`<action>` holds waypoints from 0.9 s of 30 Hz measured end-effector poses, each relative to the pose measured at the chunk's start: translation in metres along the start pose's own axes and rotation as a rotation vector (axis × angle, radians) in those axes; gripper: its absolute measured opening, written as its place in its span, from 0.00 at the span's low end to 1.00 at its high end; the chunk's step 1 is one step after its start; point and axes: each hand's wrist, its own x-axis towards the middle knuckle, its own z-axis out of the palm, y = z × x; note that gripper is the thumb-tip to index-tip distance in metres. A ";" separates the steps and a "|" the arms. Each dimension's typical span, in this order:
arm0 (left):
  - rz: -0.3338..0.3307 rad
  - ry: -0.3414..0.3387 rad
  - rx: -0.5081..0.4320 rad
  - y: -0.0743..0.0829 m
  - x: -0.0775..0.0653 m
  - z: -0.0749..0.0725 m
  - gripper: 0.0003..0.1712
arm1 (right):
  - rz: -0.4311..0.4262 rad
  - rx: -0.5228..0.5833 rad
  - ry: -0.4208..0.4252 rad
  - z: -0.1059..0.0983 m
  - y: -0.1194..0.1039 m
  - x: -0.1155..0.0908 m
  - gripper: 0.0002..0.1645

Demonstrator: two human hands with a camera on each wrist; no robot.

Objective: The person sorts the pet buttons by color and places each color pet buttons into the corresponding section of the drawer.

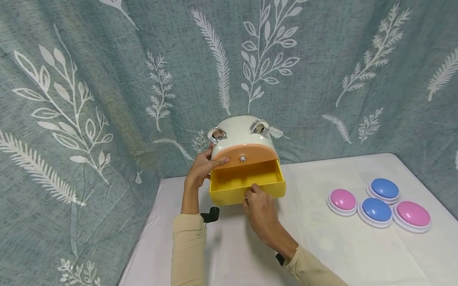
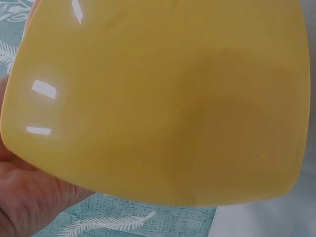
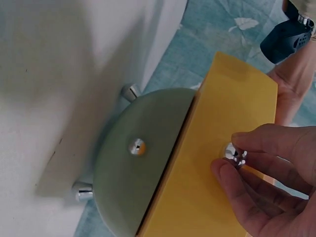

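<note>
A rounded toy-like drawer cabinet [image 1: 239, 131] has a white body, an orange upper front [image 1: 257, 153] with a silver knob, and a yellow drawer [image 1: 229, 195] pulled out. My left hand [image 1: 201, 167] holds the cabinet's left side, its thumb on the orange front. In the left wrist view the yellow drawer fills most of the picture, partly covering the left hand [image 2: 29, 197]. With thumb and fingers, my right hand [image 1: 262, 210] pinches the silver knob [image 3: 234, 154] on the yellow drawer's front. Below that drawer, the right wrist view shows a green lower front [image 3: 143, 182] with its own knob.
Pink and blue dome-topped buttons with white bases, including a near blue one [image 1: 375, 209], sit on the white-covered table [image 1: 311, 254] at the right. A patterned teal curtain [image 1: 200, 79] hangs behind and at the left. Silver feet [image 3: 84, 191] show on the cabinet.
</note>
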 end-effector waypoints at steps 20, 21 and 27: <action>0.008 0.003 -0.003 0.001 0.000 0.001 0.58 | -0.006 0.003 -0.003 -0.004 0.001 -0.002 0.05; 0.008 0.003 -0.002 0.001 0.000 0.001 0.58 | -0.004 0.005 -0.005 -0.004 0.000 -0.002 0.05; 0.008 0.008 -0.004 -0.001 0.000 0.001 0.59 | 0.009 0.000 -0.025 -0.004 -0.001 -0.003 0.07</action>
